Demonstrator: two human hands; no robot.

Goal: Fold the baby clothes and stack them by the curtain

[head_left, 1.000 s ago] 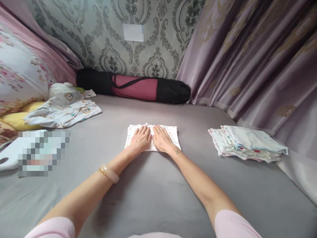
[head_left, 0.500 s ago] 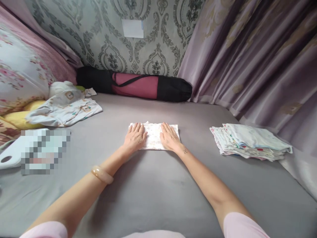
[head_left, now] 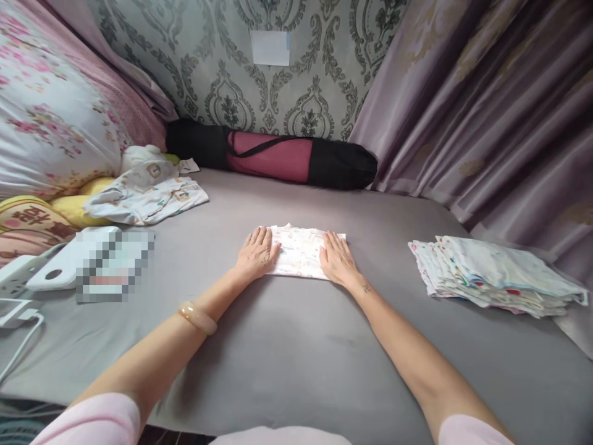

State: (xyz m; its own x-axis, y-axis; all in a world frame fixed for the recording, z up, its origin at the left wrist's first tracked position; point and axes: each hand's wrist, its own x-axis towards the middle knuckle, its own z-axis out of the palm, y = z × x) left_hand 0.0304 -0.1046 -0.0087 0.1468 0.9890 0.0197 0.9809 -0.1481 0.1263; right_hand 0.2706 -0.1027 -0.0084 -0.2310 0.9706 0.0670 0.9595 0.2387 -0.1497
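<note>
A small white cloth with a faint print (head_left: 300, 252) lies folded into a flat rectangle on the grey sheet (head_left: 278, 346). My left hand (head_left: 257, 252) rests palm down over its left edge, fingers stretched out and close together. On the right edge my right hand (head_left: 339, 258) lies flat in the same way, its fingertips pointing away from me. Neither hand grips the cloth. A stack of folded printed cloths (head_left: 495, 272) sits to the right, apart from my hands.
A black and maroon roll bag (head_left: 271, 156) lies along the wall. At the left are a crumpled printed cloth (head_left: 148, 194), a floral pillow (head_left: 50, 117), yellow cushions, a white device (head_left: 74, 259), a blurred flat object (head_left: 115, 266) and a power strip with a cable.
The view has turned left, so things appear farther right. My left hand has slid outward toward the left edge of the folded cloth, uncovering more of it.
</note>
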